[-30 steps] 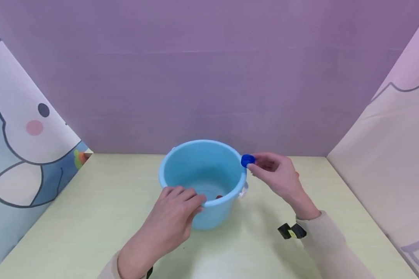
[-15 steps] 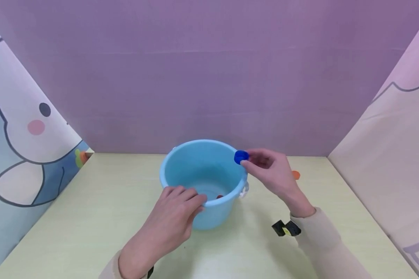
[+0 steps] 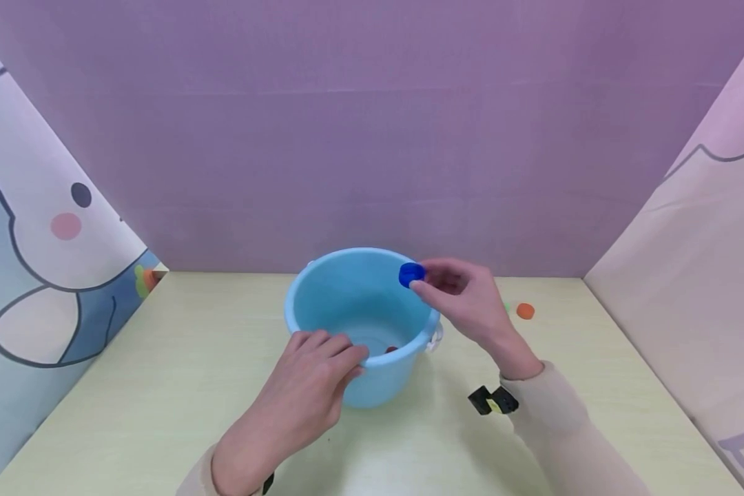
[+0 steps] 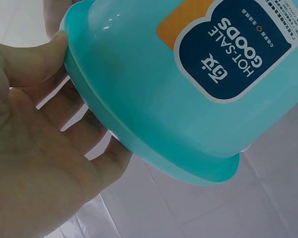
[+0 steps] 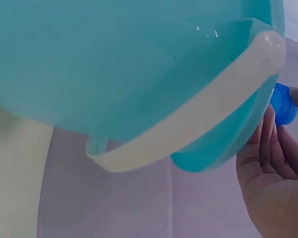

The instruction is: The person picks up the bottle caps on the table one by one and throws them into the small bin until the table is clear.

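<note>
1. Done, by the look of it: one reddish piece (image 3: 391, 349) lies inside the light-blue bucket (image 3: 375, 389), partly hidden by the near rim
2. Under way: blue ribbed bottle cap (image 3: 412, 275) pinched in the right grip (image 3: 461, 296), up at the bucket's right rim, not yet let go
3. Left grip (image 3: 304, 386) curled over the near rim, thumb outside, holding the bucket
4. Probably left: orange disc (image 3: 525, 311) and green sliver (image 3: 507, 307), both on the desk (image 3: 223, 331) past the right grip

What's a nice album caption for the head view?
Left hand grips the bucket; right hand pinches a blue cap.
</note>
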Demonstrator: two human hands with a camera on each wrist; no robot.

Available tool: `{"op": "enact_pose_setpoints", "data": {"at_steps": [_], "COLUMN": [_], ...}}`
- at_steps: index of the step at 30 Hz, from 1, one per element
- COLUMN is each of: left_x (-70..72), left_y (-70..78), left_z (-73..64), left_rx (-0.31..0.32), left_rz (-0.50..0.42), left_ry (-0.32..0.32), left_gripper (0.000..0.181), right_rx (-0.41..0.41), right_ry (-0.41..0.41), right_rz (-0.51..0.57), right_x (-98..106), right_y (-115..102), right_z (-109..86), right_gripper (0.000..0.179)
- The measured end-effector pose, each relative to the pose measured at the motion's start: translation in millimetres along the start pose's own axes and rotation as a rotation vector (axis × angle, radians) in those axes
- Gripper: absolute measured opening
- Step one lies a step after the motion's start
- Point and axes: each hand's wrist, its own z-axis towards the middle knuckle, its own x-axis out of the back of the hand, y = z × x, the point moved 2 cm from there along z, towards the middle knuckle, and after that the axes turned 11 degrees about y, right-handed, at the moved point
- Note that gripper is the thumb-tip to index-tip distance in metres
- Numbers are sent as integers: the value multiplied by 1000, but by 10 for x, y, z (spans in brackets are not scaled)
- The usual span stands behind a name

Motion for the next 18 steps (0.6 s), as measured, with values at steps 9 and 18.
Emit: {"op": "enact_pose_setpoints", "data": {"at_steps": [9, 18], "left_x": [3, 9], "left_y": [-3, 0], "left_z": [-1, 2], "left_rx": [-5, 2], "left_rz": [-1, 1], "left_ry": [1, -13], "left_gripper": [24, 24], "right_rx": [47, 65], "right_ry": [-14, -31], "right_rz": [37, 53], "right_x": [-97, -143], "right_y": [-21, 20], "right_z": [34, 47], "right_gripper": [30, 30]}}
